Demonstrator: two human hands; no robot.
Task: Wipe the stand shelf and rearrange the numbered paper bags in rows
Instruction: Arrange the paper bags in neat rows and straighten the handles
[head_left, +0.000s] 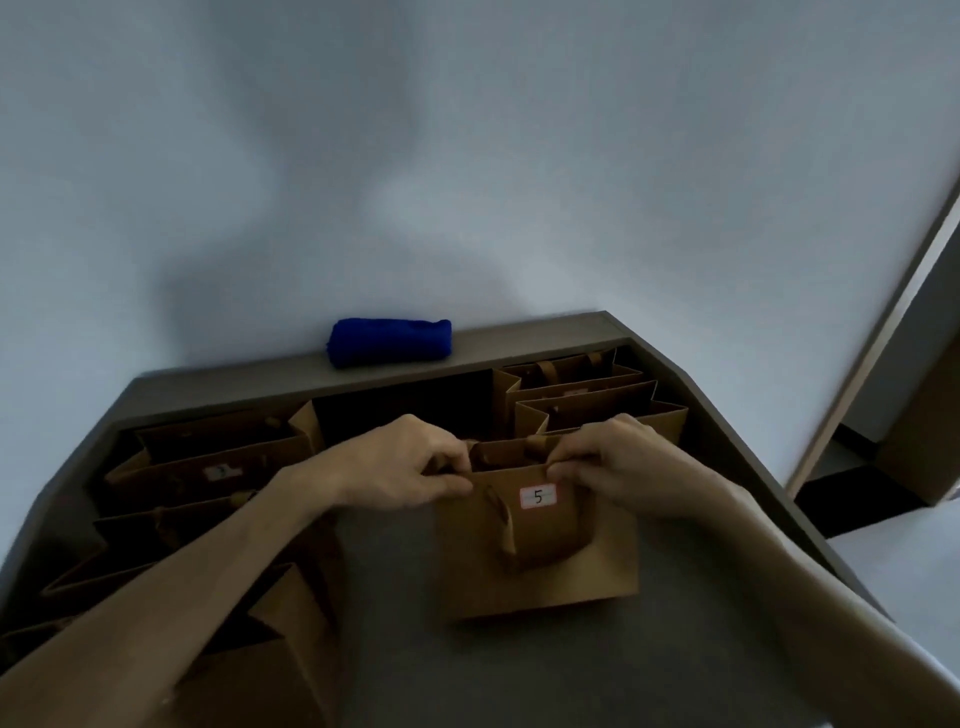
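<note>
Both hands pinch the top edge of the brown paper bag labelled 5 (537, 540), which stands upright near the middle of the grey stand shelf (395, 649). The left hand (415, 462) grips the rim's left corner with curled fingers and thumb, and the right hand (618, 460) grips the right corner likewise. More paper bags stand at the left (208, 467) and back right (587, 400), and a rolled blue cloth (389, 343) lies on the back ledge.
</note>
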